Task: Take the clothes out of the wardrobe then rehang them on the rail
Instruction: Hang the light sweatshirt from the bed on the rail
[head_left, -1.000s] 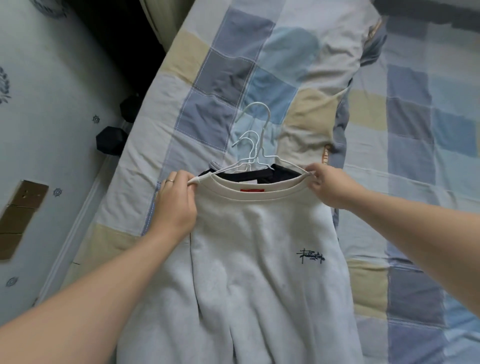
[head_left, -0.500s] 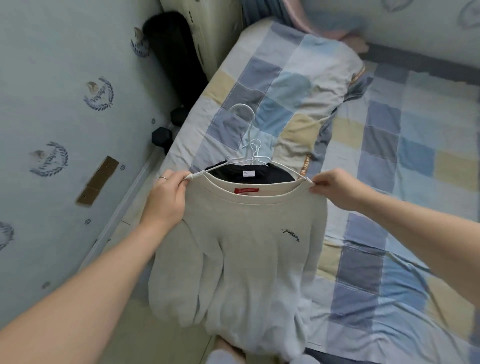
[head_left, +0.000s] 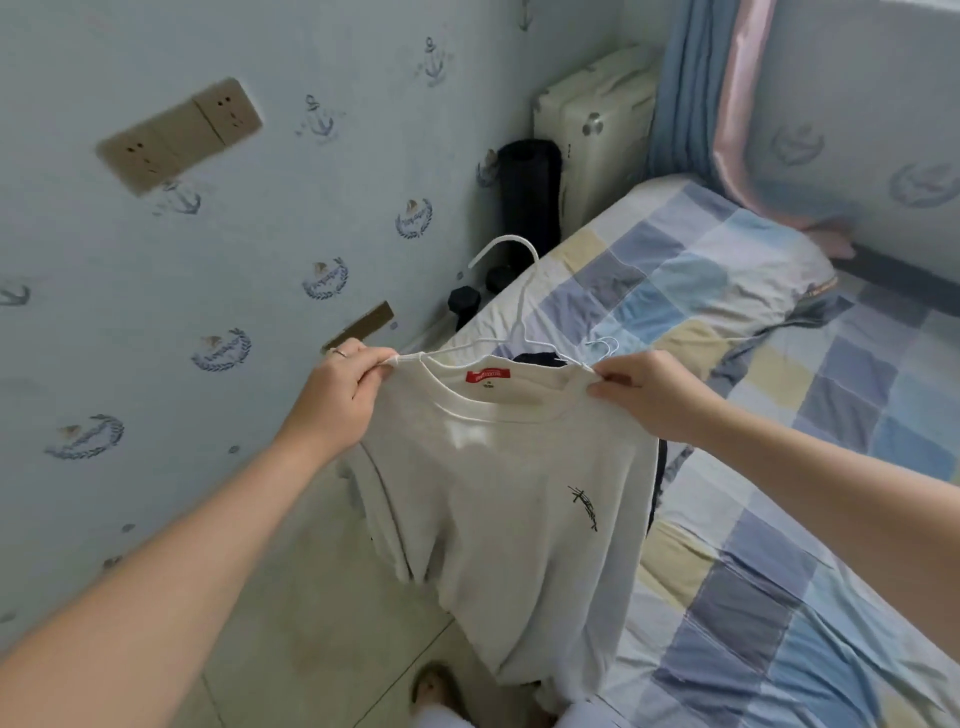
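Note:
A cream sweatshirt (head_left: 509, 499) with a red neck label and a small dark chest print hangs on a white hanger (head_left: 511, 291) in the air beside the bed. My left hand (head_left: 337, 395) pinches its left shoulder together with the hanger's end. My right hand (head_left: 649, 389) pinches the right shoulder the same way. The hanger's hook points up and away from me. Behind the collar a dark garment (head_left: 540, 359) lies on the bed with another white hanger hook (head_left: 605, 345) beside it. No wardrobe or rail is in view.
The bed with a patchwork quilt (head_left: 779, 415) fills the right side. A patterned wall (head_left: 156, 291) with sockets (head_left: 182, 132) runs along the left. Dark dumbbells (head_left: 467, 301), a black roll (head_left: 530, 192) and a cream suitcase (head_left: 597, 124) stand in the far corner. My foot (head_left: 436, 691) shows below on the tiled floor.
Both hands have lifted the sweatshirt on its hanger off the bed and swung it left, over the floor. The camera has tilted up, showing more wall and the far corner.

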